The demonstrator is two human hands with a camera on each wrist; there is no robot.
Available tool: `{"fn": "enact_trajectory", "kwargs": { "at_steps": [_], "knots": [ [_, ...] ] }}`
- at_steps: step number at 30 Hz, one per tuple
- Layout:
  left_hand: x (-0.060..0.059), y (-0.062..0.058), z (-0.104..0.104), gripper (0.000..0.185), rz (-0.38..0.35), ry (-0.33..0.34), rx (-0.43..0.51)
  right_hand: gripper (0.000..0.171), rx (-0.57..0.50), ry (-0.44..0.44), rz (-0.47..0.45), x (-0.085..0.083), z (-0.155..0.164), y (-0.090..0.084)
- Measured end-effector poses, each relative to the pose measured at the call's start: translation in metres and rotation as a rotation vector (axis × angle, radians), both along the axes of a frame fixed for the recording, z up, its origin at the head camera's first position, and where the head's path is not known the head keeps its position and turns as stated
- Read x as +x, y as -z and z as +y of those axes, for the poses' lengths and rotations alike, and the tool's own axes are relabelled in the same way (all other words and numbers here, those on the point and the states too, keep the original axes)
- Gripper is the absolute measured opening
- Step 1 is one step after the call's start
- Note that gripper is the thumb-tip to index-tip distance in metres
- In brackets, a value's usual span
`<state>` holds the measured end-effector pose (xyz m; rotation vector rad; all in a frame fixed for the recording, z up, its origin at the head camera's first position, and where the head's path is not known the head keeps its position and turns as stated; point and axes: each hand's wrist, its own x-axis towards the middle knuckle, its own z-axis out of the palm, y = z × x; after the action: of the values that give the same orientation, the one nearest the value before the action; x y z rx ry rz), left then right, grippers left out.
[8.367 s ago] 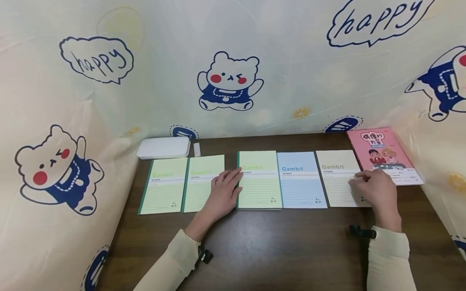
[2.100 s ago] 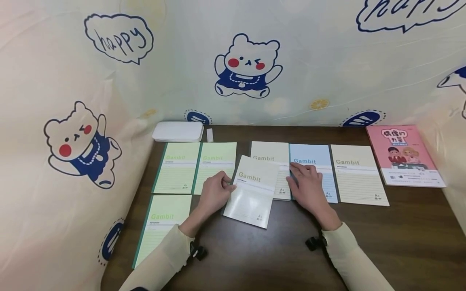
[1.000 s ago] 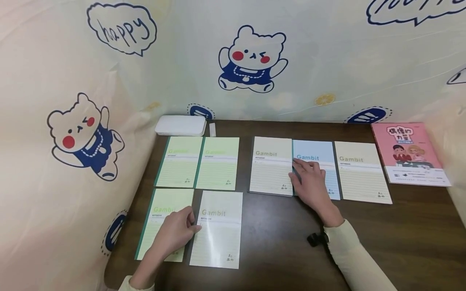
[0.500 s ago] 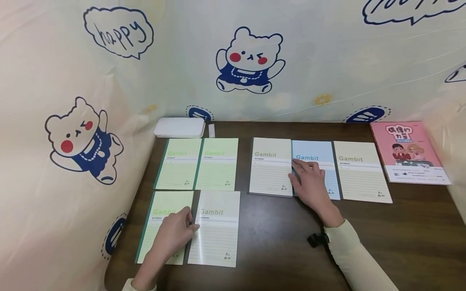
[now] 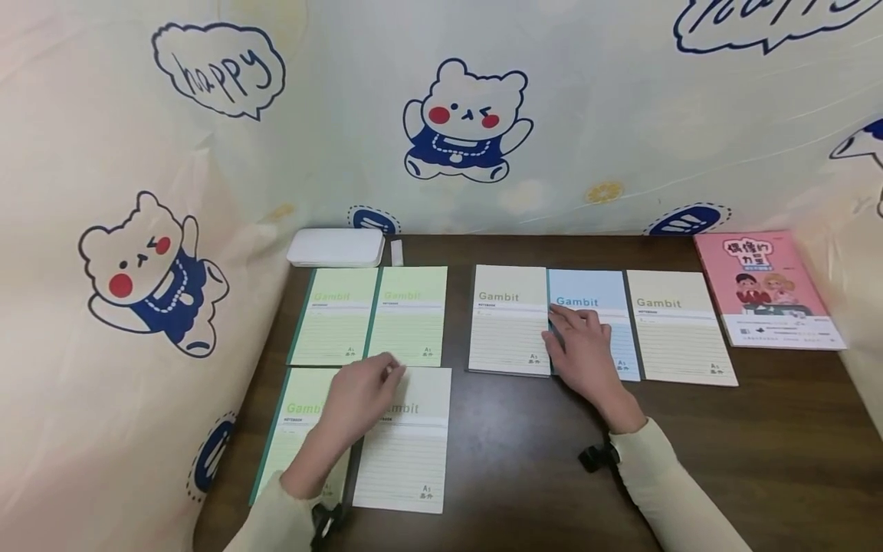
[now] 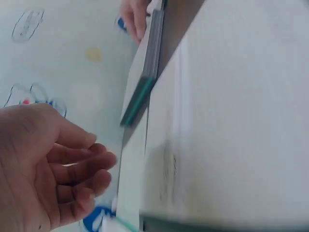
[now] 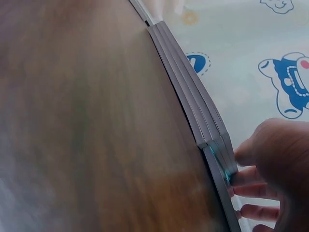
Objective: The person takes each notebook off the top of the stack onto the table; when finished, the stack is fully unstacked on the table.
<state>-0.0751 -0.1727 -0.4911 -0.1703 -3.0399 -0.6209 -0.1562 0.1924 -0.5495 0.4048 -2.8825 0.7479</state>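
My left hand, fingers loosely curled and holding nothing, is above the gap between a green notebook and a cream notebook in the front row. In the left wrist view its bent fingers hang apart from the notebooks. My right hand rests on the left edge of a blue notebook, beside another cream notebook. In the right wrist view the blue stack shows several notebooks thick, with the thumb and fingers at its spine corner.
Two green notebooks lie side by side at the back left, behind the front row. A white case and a small white strip stand behind them. Further right are a cream notebook and a pink book.
A green, then a cream notebook went from the middle pile to the front-left row. The left hand has just let go of the cream one and risen; the right hand stays put.
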Motion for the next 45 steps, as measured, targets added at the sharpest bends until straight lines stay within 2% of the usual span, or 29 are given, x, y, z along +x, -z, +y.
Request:
{"fn": "enact_trajectory", "kwargs": {
  "at_steps": [5, 9, 12, 15, 20, 27, 30, 36, 39, 42, 45],
  "knots": [
    [-0.045, 0.007, 0.042, 0.017, 0.062, 0.135, 0.006, 0.060, -0.016, 0.019, 0.000, 0.003, -0.003, 0.002],
    [-0.082, 0.017, 0.071, 0.024, 0.070, 0.197, 0.039, 0.063, -0.011, 0.024, -0.012, 0.005, -0.007, 0.000],
    [-0.105, 0.029, 0.086, 0.032, 0.057, 0.204, 0.046, 0.060, -0.024, 0.033, -0.024, 0.006, -0.009, -0.003],
    [-0.119, 0.040, 0.093, 0.038, 0.027, 0.189, 0.042, 0.056, -0.043, 0.039, -0.034, 0.008, -0.011, -0.005],
    [-0.123, 0.049, 0.091, 0.043, 0.001, 0.147, 0.063, 0.051, -0.087, 0.055, -0.015, 0.010, -0.021, -0.005],
    [-0.128, 0.050, 0.095, 0.043, 0.044, 0.213, -0.025, 0.049, -0.166, 0.148, 0.032, 0.014, -0.024, -0.003],
    [-0.128, 0.048, 0.095, 0.041, 0.050, 0.227, -0.048, 0.048, -0.205, 0.172, 0.015, 0.020, -0.024, -0.003],
    [-0.129, 0.045, 0.095, 0.040, 0.052, 0.246, -0.071, 0.047, -0.249, 0.238, -0.078, 0.041, -0.017, -0.013],
    [-0.130, 0.045, 0.095, 0.040, 0.054, 0.245, -0.089, 0.060, -0.266, 0.205, -0.147, 0.055, -0.008, -0.020],
    [-0.131, 0.046, 0.095, 0.040, 0.039, 0.242, -0.081, 0.076, -0.271, 0.135, -0.219, 0.074, 0.003, -0.026],
    [-0.132, 0.046, 0.095, 0.040, 0.024, 0.238, -0.050, 0.082, -0.253, 0.076, -0.294, 0.097, 0.012, -0.027]
  ]
}}
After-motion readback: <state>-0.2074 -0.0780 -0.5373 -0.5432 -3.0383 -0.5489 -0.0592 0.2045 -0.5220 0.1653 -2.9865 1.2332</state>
